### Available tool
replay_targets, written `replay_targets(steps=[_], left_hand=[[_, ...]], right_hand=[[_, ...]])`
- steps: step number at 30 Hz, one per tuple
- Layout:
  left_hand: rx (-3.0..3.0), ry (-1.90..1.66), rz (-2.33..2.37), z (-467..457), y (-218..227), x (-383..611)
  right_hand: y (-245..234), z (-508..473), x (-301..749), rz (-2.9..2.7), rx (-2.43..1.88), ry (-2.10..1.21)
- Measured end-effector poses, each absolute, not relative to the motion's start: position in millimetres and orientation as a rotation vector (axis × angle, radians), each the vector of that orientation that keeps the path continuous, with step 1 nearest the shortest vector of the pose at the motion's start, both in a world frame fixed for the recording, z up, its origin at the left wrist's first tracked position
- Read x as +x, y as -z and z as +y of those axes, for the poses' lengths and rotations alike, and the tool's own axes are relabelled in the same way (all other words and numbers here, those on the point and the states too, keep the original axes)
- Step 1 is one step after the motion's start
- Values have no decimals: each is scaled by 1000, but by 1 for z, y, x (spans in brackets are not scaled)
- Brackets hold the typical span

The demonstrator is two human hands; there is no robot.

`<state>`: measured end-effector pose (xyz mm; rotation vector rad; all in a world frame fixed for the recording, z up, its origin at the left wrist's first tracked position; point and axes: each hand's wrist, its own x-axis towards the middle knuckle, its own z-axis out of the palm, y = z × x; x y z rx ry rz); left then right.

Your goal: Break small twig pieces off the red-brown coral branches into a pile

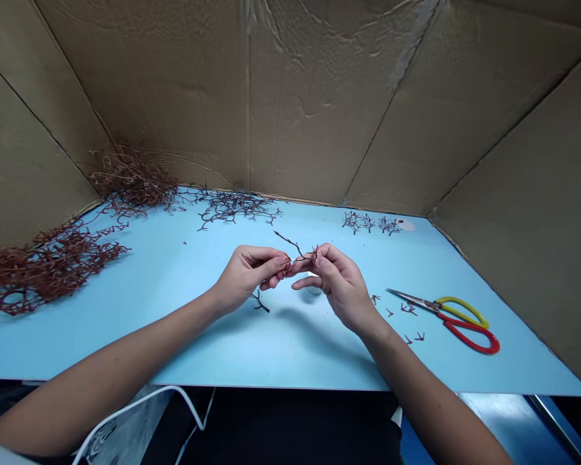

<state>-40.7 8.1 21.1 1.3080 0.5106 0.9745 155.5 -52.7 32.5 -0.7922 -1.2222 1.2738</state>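
My right hand (339, 278) is closed in a pinch on a dark brown branched artificial twig (293, 244), whose long stem points up and left. Close beside it, the fingertips of my left hand (254, 271) pinch a small reddish-brown piece (287, 262); a whitish bit shows between the two hands, too small to name. Another dark forked twig (260, 302) lies on the table just below my left hand. Under my right hand a round white object (314, 284) is partly hidden.
Scissors (436, 307) with one yellow and one red handle lie at right near small clipped bits (408, 309). Reddish-brown twig heaps (48, 268) lie at left, loose dark twigs (237, 205) behind. Small twig clusters (368, 223) and a white disc (407, 225) sit by the cardboard wall (295, 116).
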Motion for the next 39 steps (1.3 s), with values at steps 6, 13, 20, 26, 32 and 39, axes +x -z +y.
replay_targets(steps=[6, 13, 20, 26, 32, 39], left_hand=[[1384, -1004, 553, 6, -23, -41], [1405, -1136, 670, 2, -29, -38], [1406, -1167, 673, 0, -29, -37], [1403, -1201, 696, 1, -25, -35], [1390, -1173, 686, 3, -22, -34], [1342, -1134, 685, 7, -19, -34]], right_hand=[[-30, -52, 156, -1245, -833, -1213], [-32, -54, 153, -1259, -875, -1140], [-33, -54, 150, -1264, -892, -1127], [-29, -53, 148, -1249, -920, -1082], [-26, -51, 151, -1245, -955, -1071], [-27, -48, 154, -1176, -949, -1078]])
